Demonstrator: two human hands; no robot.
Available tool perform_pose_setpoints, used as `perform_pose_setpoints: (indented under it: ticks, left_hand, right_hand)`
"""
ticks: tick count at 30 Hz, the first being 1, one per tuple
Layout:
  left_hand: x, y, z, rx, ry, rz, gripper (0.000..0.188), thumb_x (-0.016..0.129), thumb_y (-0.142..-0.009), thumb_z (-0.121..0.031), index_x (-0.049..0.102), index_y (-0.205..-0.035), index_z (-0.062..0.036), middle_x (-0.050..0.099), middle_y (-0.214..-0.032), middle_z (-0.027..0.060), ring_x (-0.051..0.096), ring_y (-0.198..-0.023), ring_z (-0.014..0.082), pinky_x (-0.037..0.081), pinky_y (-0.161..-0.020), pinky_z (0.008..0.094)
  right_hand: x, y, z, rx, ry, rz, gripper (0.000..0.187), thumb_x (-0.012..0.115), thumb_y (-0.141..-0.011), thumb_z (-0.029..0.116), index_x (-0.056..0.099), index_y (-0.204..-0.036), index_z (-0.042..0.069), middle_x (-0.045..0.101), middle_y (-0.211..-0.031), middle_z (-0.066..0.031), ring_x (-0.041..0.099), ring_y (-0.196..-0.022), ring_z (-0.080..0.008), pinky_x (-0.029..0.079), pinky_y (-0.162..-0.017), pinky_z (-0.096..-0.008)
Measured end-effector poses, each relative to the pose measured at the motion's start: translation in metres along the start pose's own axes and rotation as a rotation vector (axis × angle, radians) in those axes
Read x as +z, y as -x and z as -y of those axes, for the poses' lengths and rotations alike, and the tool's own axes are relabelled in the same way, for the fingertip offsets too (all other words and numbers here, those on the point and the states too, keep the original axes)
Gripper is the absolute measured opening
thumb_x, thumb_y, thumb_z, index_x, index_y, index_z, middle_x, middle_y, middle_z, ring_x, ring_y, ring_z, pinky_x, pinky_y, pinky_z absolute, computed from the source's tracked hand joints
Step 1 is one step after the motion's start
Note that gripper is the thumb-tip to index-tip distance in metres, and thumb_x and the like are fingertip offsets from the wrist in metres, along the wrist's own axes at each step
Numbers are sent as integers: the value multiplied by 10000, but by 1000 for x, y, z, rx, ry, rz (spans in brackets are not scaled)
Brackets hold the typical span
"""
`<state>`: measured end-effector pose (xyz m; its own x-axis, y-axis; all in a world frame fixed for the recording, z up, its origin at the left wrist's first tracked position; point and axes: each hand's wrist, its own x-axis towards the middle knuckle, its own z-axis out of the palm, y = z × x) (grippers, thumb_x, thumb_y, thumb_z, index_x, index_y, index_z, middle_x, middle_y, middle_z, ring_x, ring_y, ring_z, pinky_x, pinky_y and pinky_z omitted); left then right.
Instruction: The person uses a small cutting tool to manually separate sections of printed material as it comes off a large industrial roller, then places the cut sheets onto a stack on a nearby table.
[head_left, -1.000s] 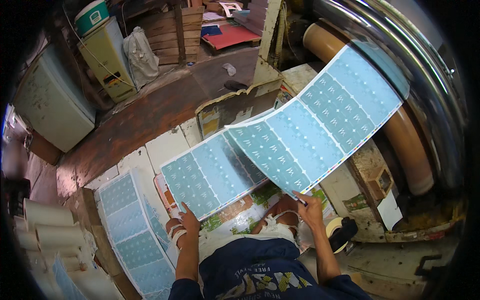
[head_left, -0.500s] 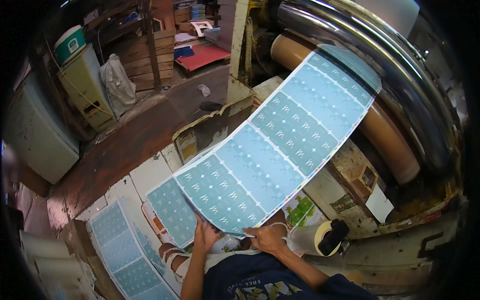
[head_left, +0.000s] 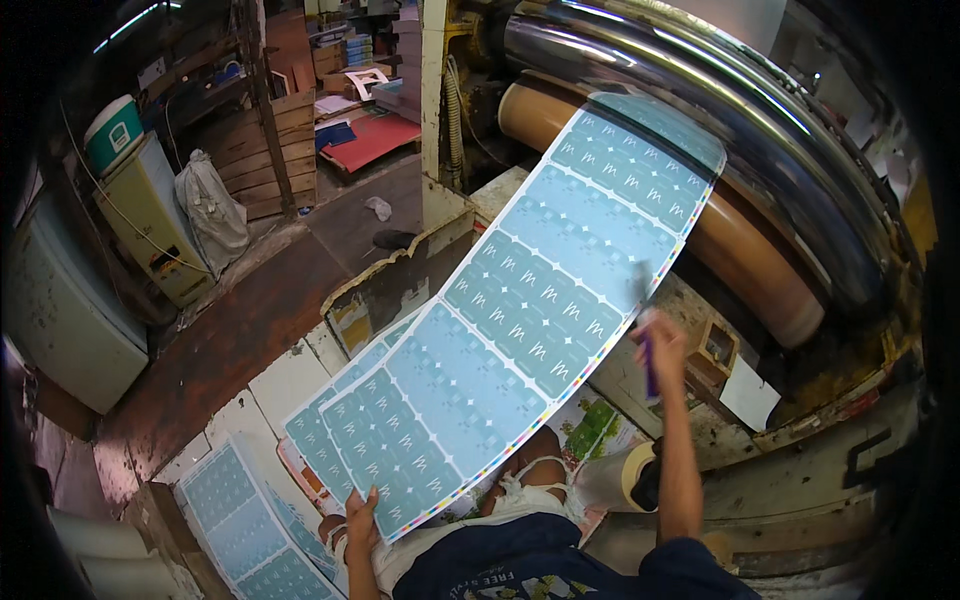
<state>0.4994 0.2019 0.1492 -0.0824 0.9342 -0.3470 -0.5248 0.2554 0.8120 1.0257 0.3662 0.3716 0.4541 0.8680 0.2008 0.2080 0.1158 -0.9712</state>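
Observation:
A long printed sheet (head_left: 450, 350) in teal and light blue comes down from the machine's rollers toward me. My left hand (head_left: 362, 520) pinches its near left edge, thumb on top. Over the sheet's right edge, about halfway up, my right hand (head_left: 660, 350) is closed round a slim tool with a purple handle (head_left: 652, 370). The tool's grey tip is smeared by motion, so its kind is unclear. Beneath the hanging sheet lies another printed sheet (head_left: 310, 440), mostly covered.
Shiny metal rollers (head_left: 640, 65) and a brown roller (head_left: 760, 260) fill the upper right. More printed sheets (head_left: 225, 510) lie at lower left. A small wooden box (head_left: 715, 350) and a film roll (head_left: 625, 478) are at right. A rough-edged panel (head_left: 390, 285) stands left of the sheet.
More of the sheet has come out of the rollers toward me. My right hand has left the near edge and risen along the right side. My left hand has shifted left and nearer.

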Motion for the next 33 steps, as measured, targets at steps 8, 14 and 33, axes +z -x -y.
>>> perform_pose_setpoints:
  ticks: [8,14,33]
  left_hand:
    - [-76,39,-15,-73,-88,13,372,586,-933,-70,489,-1284,4,615,-1158,82,612,-968,165,506,-864,311]
    - [-85,65,-41,-75,-86,-26,363,585,-933,-73,500,-1278,0,614,-1156,68,599,-1008,167,494,-887,317]
    - [-161,125,-35,-27,-364,-358,241,597,-948,-157,547,-1153,-41,593,-850,-16,489,-553,39,371,-427,192]
  right_hand:
    - [-52,-83,-23,-63,105,-141,341,560,-959,295,620,-1138,11,661,-742,-70,524,-443,-83,401,-388,-225]
    - [-3,-37,-51,55,83,7,266,647,-894,221,648,-1046,3,636,-687,-61,546,-473,-107,403,-420,-255]
    - [-7,-40,-25,-650,966,52,604,545,-617,-145,696,-1114,163,600,-1202,-79,656,-909,-279,528,-703,-362]
